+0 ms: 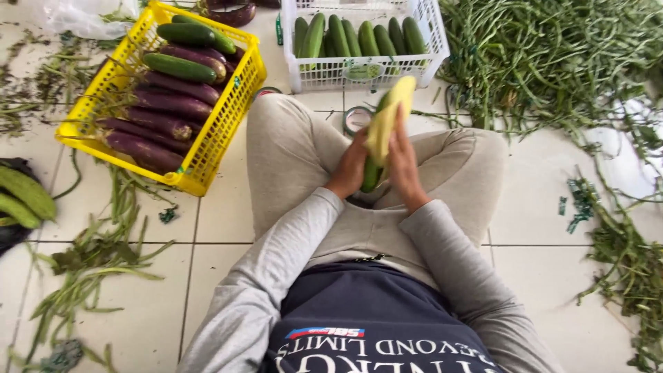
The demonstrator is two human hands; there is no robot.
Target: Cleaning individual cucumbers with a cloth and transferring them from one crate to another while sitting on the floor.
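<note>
The person wore a long-sleeved light grey cotton top point(262, 276), matching light grey trousers point(290, 152), and a dark navy apron point(373, 311) bearing white lettering and a small red-and-blue mark.

Two baskets stand on the far floor: one yellow basket point(207, 148) at far left and one white basket point(428, 41) at far centre. The yellow basket holds about six purple eggplants point(173, 103) and three green cucumbers point(181, 67). The white basket holds seven cucumbers in a row point(359, 36). One cucumber in a yellow foam sleeve point(384, 124) sits between two hands. Two tape rolls point(356, 117) lie near the knees. Two green gourds point(24, 192) lie at the left edge.
</note>
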